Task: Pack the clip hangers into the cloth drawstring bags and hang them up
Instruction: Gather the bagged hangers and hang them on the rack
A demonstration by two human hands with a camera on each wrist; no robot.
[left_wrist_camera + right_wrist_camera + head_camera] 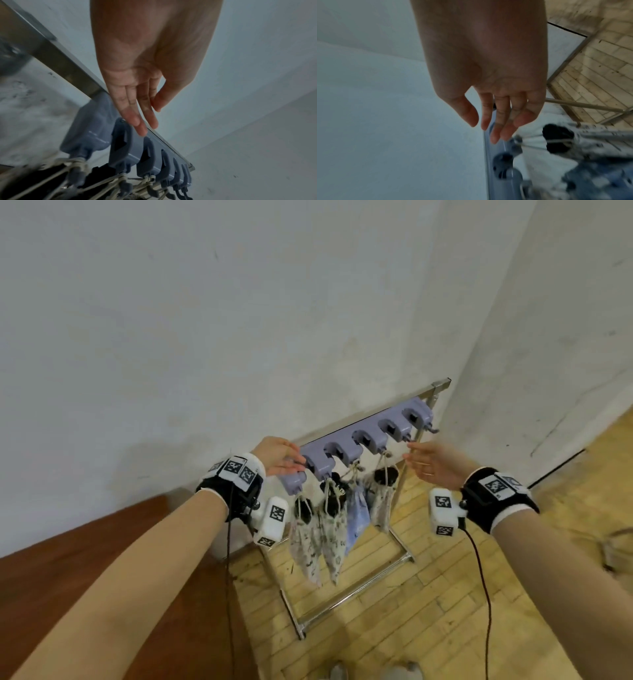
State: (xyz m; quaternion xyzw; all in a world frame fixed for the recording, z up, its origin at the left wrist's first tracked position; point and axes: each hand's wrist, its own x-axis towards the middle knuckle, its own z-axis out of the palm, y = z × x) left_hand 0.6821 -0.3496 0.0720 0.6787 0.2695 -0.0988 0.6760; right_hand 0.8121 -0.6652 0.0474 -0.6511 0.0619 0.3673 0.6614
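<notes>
A lilac hook rack [356, 445] [130, 146] is fixed along the top bar of a metal stand [346, 597]. Several cloth drawstring bags hang from its hooks by their cords: floral white ones [308, 542] [382, 498] [590, 136] and a blue one [358, 517] [599, 181], with dark contents showing at their mouths. My left hand [282, 457] [145, 119] is at the rack's left end, fingers straight and touching its top edge, holding nothing. My right hand [424, 463] [491, 127] hovers by the right part of the rack, fingers relaxed and empty. The rightmost hook [432, 429] carries nothing.
White walls [205, 337] meet in a corner behind the stand. A reddish-brown surface [113, 559] lies at the lower left. The floor [428, 594] is pale wooden boards. Cables hang from both wrist cameras.
</notes>
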